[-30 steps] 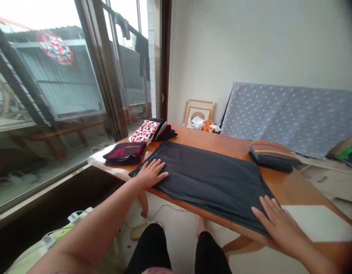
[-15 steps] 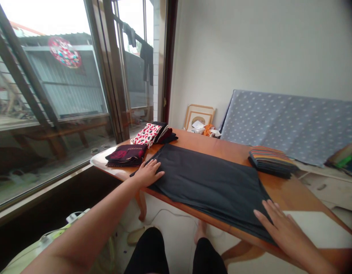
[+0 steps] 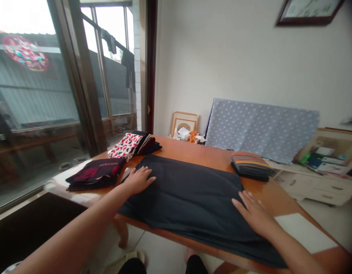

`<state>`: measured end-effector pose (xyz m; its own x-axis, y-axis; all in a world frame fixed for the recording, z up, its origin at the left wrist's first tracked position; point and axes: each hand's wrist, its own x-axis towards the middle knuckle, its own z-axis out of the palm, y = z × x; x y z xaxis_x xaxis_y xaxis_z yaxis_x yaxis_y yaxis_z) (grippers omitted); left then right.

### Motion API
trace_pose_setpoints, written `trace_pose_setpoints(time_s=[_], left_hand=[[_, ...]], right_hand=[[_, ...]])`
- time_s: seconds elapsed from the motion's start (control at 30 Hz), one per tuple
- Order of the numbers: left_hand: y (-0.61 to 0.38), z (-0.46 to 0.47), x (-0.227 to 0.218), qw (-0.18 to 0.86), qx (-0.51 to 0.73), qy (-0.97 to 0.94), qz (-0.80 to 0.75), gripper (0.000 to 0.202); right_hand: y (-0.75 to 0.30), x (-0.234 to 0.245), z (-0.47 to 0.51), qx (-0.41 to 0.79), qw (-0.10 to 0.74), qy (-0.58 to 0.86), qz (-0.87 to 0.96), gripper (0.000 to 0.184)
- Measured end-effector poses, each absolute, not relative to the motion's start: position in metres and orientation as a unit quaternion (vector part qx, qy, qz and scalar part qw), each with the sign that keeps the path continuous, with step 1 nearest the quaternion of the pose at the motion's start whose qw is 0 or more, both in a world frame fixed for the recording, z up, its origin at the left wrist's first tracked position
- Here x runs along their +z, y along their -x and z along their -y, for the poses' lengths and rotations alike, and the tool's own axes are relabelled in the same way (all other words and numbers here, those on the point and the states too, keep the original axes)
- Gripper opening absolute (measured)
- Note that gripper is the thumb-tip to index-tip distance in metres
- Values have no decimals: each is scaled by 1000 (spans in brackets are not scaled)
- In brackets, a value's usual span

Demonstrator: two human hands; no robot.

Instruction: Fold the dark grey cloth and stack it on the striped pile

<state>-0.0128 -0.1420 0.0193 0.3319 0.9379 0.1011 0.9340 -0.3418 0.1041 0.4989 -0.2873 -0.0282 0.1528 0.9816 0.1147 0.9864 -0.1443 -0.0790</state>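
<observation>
A large dark grey cloth (image 3: 190,198) lies spread flat on the wooden table (image 3: 210,154). My left hand (image 3: 138,179) rests flat on the cloth's left edge, fingers stretched out. My right hand (image 3: 254,213) lies flat on its right part near the front corner, fingers apart. Neither hand holds anything.
A folded dark red and black garment (image 3: 96,173) sits at the table's left end, with a red-and-white patterned stack (image 3: 133,144) behind it. A striped folded pile (image 3: 252,164) lies at the back right. A white sheet (image 3: 303,232) lies near the front right. Glass doors stand on the left.
The camera has risen and turned, so the table sits lower in view. My right hand has slid inward along the cloth; my left hand stays flat on the left edge.
</observation>
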Motion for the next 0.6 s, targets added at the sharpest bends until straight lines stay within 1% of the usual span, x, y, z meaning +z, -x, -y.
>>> trace_pose_setpoints(time_s=[0.07,0.13,0.33,0.47,0.53,0.6], left_hand=[[-7,123,20,26,77,-816,-572,76],[-24,104,16,42,77,-815,-573,79],[-30,68,-7,63,35,-804,-590,83],[-28,57,-7,60,32,-805,-589,85],[-37,51,-2,45,49,-809,-585,83],[-52,41,3,28,74,-819,-568,77]], right_hand=[[-490,-20,258,-8,79,757,649,90],[-485,-17,232,0,84,764,640,89],[-503,-34,200,54,37,800,597,97],[-516,-34,189,68,31,801,594,104],[-518,-27,176,64,43,795,602,103],[-518,-21,158,53,65,785,614,97]])
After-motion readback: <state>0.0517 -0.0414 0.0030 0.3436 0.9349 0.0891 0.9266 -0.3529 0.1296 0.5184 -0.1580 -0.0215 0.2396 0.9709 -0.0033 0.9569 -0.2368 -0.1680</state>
